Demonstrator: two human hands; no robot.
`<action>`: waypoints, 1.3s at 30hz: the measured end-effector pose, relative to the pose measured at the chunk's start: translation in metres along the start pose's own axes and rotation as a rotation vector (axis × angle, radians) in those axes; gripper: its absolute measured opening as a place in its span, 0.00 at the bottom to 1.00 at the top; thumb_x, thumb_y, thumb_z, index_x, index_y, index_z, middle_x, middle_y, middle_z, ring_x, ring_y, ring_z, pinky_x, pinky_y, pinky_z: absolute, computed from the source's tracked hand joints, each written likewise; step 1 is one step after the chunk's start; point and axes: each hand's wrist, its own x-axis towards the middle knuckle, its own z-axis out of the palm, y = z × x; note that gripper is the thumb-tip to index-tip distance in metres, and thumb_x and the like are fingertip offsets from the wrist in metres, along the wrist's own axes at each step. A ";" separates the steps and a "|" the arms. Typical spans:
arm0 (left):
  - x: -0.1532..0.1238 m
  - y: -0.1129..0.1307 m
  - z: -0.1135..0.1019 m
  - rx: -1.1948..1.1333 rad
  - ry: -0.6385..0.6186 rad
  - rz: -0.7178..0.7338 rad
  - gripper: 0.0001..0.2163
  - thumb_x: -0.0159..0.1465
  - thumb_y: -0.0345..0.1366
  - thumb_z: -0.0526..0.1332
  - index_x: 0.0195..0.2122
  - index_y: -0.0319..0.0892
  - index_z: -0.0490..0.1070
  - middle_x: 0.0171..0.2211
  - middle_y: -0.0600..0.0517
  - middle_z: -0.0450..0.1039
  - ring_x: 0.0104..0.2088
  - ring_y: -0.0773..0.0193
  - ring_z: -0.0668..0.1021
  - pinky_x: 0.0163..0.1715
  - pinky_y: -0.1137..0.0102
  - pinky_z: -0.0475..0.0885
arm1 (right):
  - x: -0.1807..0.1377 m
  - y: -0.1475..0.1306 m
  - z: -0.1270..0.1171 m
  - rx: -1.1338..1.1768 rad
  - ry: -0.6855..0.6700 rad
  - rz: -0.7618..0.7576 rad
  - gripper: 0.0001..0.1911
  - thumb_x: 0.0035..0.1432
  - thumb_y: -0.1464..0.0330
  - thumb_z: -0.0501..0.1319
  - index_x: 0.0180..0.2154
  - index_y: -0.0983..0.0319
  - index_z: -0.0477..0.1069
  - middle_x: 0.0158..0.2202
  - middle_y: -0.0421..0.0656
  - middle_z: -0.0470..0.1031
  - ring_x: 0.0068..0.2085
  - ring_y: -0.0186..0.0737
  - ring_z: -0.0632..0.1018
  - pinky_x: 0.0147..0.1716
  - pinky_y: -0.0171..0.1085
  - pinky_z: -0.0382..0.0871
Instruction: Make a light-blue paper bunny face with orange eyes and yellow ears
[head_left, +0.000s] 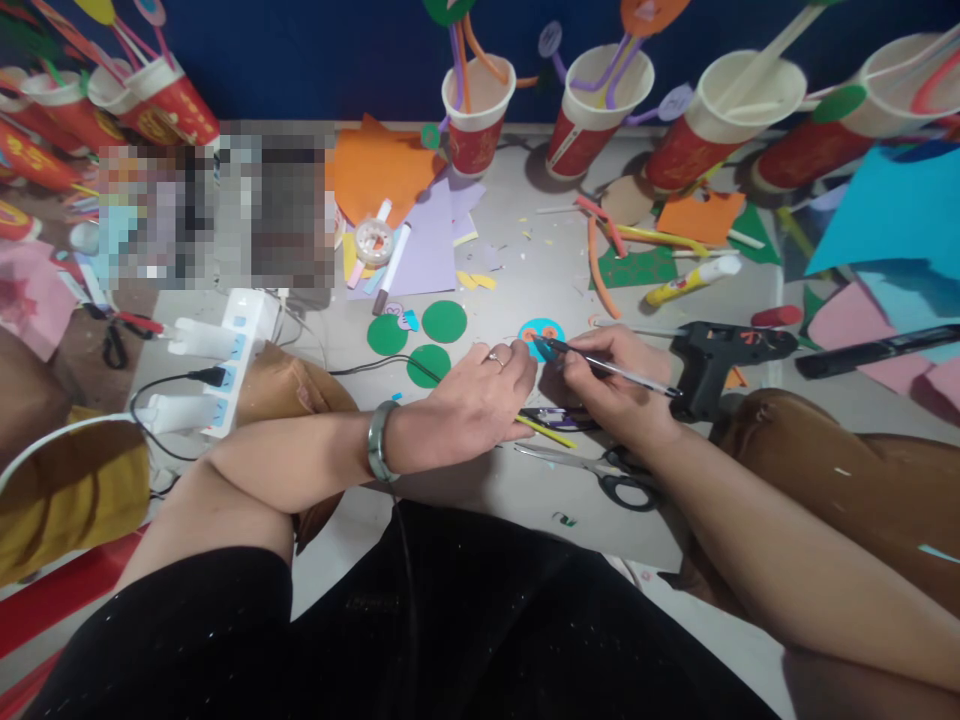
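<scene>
My right hand (611, 385) is closed on a thin pen (615, 368), with its tip on a small blue paper circle (541, 334) that bears orange marks. My left hand (480, 405), with a ring and a green bangle at the wrist, rests beside it, fingers curled and pressing the circle's left edge. Three green paper circles (444, 321) lie just left of the hands. A yellow stick (546, 432) and black-handled scissors (607, 472) lie under and in front of my hands.
A black glue gun (712, 362) lies right of my right hand. A white power strip (229, 360) with plugs sits at left. Red paper cups (477, 115) with paper flowers line the back. Coloured paper sheets, a glue stick (694, 281) and markers lie scattered around.
</scene>
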 end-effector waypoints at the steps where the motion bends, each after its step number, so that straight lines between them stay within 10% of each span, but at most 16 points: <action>1: 0.000 0.000 0.000 0.002 -0.004 0.001 0.36 0.73 0.53 0.58 0.67 0.21 0.62 0.63 0.27 0.68 0.58 0.43 0.73 0.53 0.58 0.66 | 0.000 0.000 0.000 0.008 -0.005 0.006 0.10 0.64 0.58 0.62 0.37 0.57 0.76 0.30 0.44 0.83 0.30 0.44 0.83 0.31 0.41 0.77; 39: 0.000 0.000 -0.004 0.015 -0.060 -0.004 0.36 0.74 0.55 0.56 0.68 0.24 0.61 0.66 0.27 0.65 0.56 0.46 0.73 0.54 0.60 0.63 | 0.000 0.002 0.003 -0.037 0.174 0.044 0.05 0.61 0.61 0.62 0.33 0.54 0.71 0.27 0.41 0.79 0.27 0.43 0.80 0.30 0.42 0.76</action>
